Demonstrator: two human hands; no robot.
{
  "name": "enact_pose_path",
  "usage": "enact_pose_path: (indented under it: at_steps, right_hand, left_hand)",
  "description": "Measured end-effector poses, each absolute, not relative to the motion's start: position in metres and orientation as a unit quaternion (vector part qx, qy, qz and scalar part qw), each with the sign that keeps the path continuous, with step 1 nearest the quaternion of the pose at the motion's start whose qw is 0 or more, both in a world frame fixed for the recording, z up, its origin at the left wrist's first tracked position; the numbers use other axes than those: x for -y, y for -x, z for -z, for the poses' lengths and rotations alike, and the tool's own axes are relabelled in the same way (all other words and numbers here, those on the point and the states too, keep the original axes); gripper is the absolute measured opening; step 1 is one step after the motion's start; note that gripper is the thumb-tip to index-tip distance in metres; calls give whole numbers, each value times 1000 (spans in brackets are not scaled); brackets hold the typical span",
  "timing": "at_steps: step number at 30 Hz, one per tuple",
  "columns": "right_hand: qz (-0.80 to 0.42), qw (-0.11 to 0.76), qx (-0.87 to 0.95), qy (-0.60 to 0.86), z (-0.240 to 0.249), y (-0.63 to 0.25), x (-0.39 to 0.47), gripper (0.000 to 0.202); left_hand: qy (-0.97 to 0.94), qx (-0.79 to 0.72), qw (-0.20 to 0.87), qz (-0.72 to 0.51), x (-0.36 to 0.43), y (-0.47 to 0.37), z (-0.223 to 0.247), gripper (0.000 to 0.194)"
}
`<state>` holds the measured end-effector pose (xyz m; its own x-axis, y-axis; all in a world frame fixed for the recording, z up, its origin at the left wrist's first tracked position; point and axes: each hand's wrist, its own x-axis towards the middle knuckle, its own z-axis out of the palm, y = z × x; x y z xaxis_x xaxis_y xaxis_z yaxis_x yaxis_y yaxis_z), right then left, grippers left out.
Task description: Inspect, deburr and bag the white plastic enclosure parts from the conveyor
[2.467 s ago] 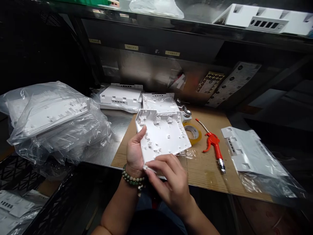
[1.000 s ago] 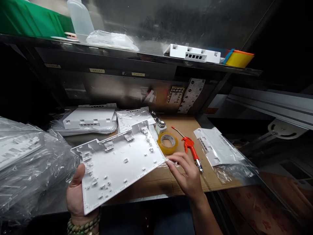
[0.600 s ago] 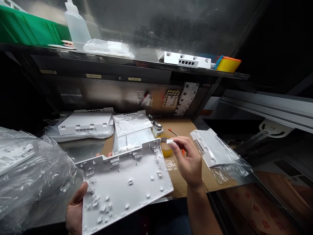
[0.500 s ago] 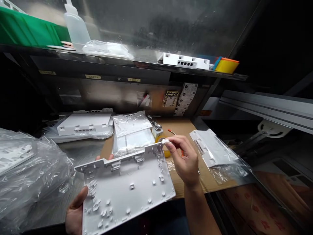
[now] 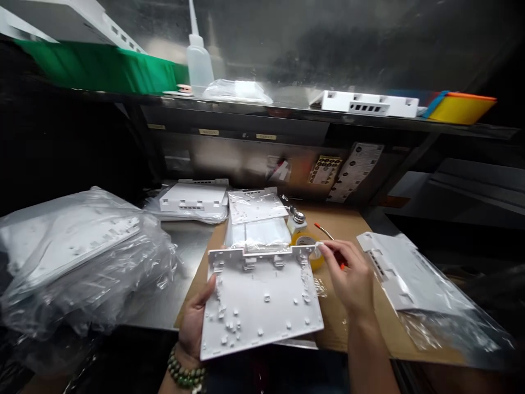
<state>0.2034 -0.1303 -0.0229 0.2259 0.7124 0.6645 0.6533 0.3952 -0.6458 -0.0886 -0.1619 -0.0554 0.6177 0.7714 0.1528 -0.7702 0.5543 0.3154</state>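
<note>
A white plastic housing panel (image 5: 262, 301), its inner side with small posts and clips facing me, is held up over the front of the table. My left hand (image 5: 194, 323) grips its left edge, thumb on the inner face. At the panel's upper right corner, my right hand (image 5: 348, 273) pinches a small white piece (image 5: 320, 247), perhaps cloth or tissue. Just behind that corner are a roll of yellow tape (image 5: 305, 239), a small bottle with a metal cap (image 5: 298, 219) and a red-tipped tool (image 5: 324, 231).
Bagged white panels (image 5: 82, 246) lie at the left, with a stack of housings (image 5: 192, 198) behind. More wrapped panels (image 5: 258, 207) stand at centre back; another housing (image 5: 410, 273) lies on the right. A metal shelf (image 5: 287, 109) crosses above, holding a squeeze bottle (image 5: 199, 65).
The view has swung left, so the surroundings appear farther right. The panel now looks more level and a little farther away; both hands still hold their places at it.
</note>
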Motion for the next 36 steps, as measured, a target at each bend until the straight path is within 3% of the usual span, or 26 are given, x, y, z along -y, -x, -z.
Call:
enact_pose_path:
  at_steps: [4, 9, 14, 20, 36]
  right_hand:
    - [-13, 589, 621, 517, 17, -185, 131, 8]
    - [-47, 617, 667, 414, -12, -135, 152, 19]
    - [-52, 621, 691, 368, -26, -114, 158, 28]
    - [9, 608, 685, 401, -24, -123, 157, 24]
    - [80, 661, 618, 418, -32, -131, 175, 22]
  left_hand:
    - [-147, -138, 851, -486, 167, 69, 38, 53]
    - [-133, -228, 780, -567, 179, 28, 16, 72]
    - [-155, -242, 758, -585, 189, -1, 2, 58]
    - [-196, -244, 757, -574, 187, -11, 1, 58]
    - [-489, -388, 517, -585, 194, -20, -1, 40]
